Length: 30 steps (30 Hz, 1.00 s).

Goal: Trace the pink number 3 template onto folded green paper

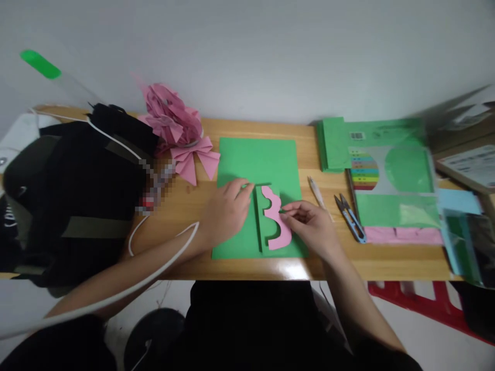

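Observation:
A pink paper cutout point(284, 237) with a wavy, scalloped outline lies over a narrow green paper strip point(263, 226). Both are on a larger green sheet point(255, 157). My right hand point(311, 226) pinches the right edge of the cutout between thumb and fingers. To the left of the strip, my left hand point(228, 208) rests over the green sheet, fingers stretched out and holding nothing; its fingertips come close to the strip's upper left edge. Right of my right hand lie a slim pale cutter or pen-like tool point(316, 190) and blue-handled thread snips point(350, 219).
A black bag point(85, 190) fills the table's left side. Pink folded paper pieces point(174, 123) lie against the wall. A green paper stack point(333, 144) and a packet of coloured paper point(394, 175) are at right. A white cable point(154, 275) crosses before my left forearm.

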### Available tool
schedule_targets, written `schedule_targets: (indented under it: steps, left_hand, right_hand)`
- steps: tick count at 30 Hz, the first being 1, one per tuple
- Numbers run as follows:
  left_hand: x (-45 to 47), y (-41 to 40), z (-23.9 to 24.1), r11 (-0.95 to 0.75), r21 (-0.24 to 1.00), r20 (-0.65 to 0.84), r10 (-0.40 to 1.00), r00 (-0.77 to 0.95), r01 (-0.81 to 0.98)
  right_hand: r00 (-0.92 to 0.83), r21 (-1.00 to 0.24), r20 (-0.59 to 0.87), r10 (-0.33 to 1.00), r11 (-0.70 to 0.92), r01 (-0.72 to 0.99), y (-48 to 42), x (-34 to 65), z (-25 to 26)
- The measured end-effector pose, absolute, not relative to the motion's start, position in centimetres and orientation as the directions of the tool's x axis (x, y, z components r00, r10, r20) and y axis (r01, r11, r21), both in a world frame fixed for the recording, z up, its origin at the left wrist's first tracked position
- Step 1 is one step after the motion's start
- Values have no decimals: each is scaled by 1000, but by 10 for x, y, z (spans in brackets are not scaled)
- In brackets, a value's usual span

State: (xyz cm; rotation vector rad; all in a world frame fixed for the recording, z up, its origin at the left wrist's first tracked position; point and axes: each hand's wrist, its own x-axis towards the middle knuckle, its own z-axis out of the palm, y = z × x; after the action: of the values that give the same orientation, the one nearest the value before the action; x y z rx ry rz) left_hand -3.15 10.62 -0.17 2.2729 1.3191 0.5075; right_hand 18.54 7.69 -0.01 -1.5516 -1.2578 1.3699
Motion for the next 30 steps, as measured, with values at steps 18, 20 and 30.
schedule_targets:
  steps: [18,20,30]
  left_hand:
    - [-50,111,-28,-650,605,120,646,754,460]
    - [-50,111,-28,-680,566,134,633,763,465]
    - [-53,110,-29,-815,288,266,573,775,504]
  right_hand:
    - [78,-820,65,995,9,572,52,166,-26]
    - [84,-815,81,993,17,580,51,166,-27]
    - [65,-787,128,990,62,613,52,165,-26]
